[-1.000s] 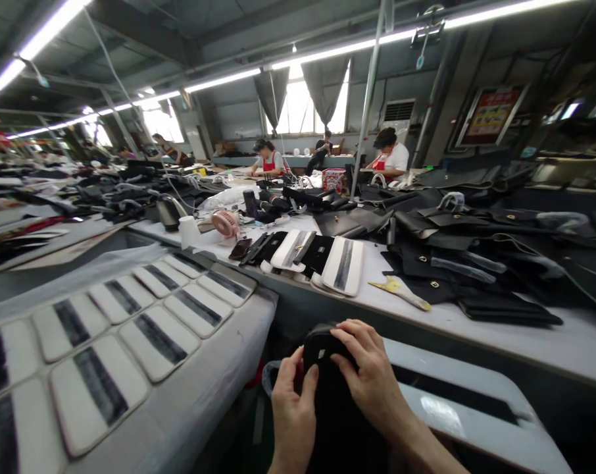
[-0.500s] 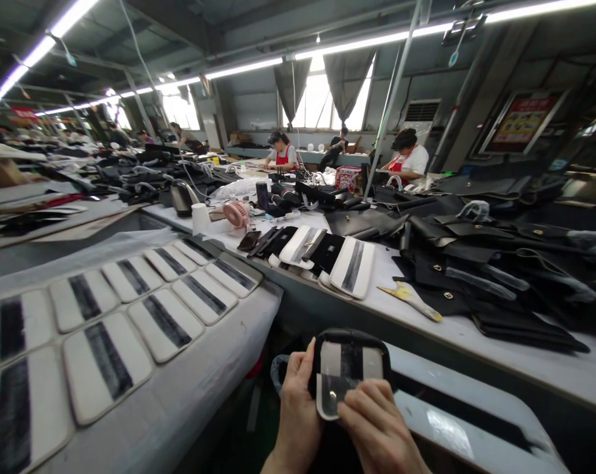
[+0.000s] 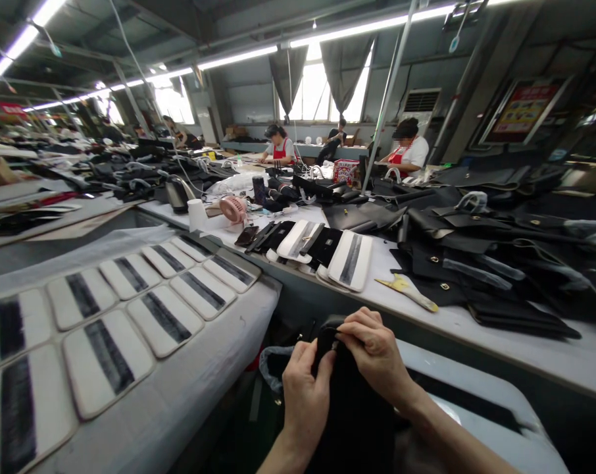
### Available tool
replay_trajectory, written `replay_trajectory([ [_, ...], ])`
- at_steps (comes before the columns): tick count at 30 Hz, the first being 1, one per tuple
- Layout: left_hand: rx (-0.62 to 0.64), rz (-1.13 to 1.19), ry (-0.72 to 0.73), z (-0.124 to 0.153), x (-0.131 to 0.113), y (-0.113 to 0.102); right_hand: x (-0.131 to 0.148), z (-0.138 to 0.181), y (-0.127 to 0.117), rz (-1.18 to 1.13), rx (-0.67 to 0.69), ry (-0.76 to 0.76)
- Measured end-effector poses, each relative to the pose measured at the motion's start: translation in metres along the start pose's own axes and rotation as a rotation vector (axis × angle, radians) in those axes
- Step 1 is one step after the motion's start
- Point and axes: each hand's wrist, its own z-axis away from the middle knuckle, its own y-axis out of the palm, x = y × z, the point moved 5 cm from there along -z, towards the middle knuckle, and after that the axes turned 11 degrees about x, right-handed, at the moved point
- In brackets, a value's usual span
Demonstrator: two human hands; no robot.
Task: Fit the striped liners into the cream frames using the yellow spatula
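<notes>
Both my hands are at the lower middle, gripping the rounded edge of a black bag flap (image 3: 324, 340). My left hand (image 3: 305, 388) pinches its left side between thumb and fingers. My right hand (image 3: 374, 352) has its fingertips closed on the upper right edge. A small pale spot shows between the hands; I cannot make out what it is. Left of my left hand a plastic-wrapped handle (image 3: 268, 368) loops out. The flap's far side is hidden, and the dark area below the hands blends together.
On the left table (image 3: 219, 355) lie several white panels (image 3: 164, 319) with black stripes. The bench ahead holds striped pieces (image 3: 350, 260), a yellow-stained tool (image 3: 407, 291), black bag parts (image 3: 515, 309), a pink fan (image 3: 233, 209) and a kettle (image 3: 177, 194). A pale board (image 3: 495, 388) lies right. People sit farther back.
The white-edged striped flap facing me has gone from view, and black material now shows in my hands. My right hand has moved up to the top edge; my left hand still grips.
</notes>
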Motion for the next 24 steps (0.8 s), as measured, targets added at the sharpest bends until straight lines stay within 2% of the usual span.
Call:
replay_trajectory([
  [4,0.006,0.038,0.032,-0.006,0.003,0.005,-0.008,0.003,-0.004,-0.01,-0.029,0.048],
  [6,0.007,0.079,0.014,-0.006,0.011,0.004,-0.015,0.01,-0.012,-0.017,-0.111,0.107],
  [8,0.006,0.147,-0.046,-0.006,0.022,0.0,-0.026,0.023,-0.021,-0.038,-0.222,0.222],
  [10,0.013,0.236,-0.119,-0.005,0.033,-0.005,-0.038,0.039,-0.021,-0.118,-0.248,0.373],
  [12,0.025,0.3,-0.167,-0.003,0.04,-0.008,-0.048,0.049,-0.016,-0.226,-0.163,0.485],
  [14,0.036,0.309,-0.168,-0.002,0.04,-0.01,-0.048,0.047,-0.013,-0.264,-0.062,0.487],
  [17,0.042,0.259,-0.103,0.001,0.03,-0.012,-0.029,0.019,-0.022,-0.127,0.114,0.288],
  [21,0.098,0.199,0.022,0.007,0.003,-0.011,0.013,-0.028,-0.023,0.065,0.545,-0.059],
  [24,0.106,0.185,0.048,0.014,-0.009,-0.008,0.027,-0.047,-0.012,0.147,0.789,-0.161],
])
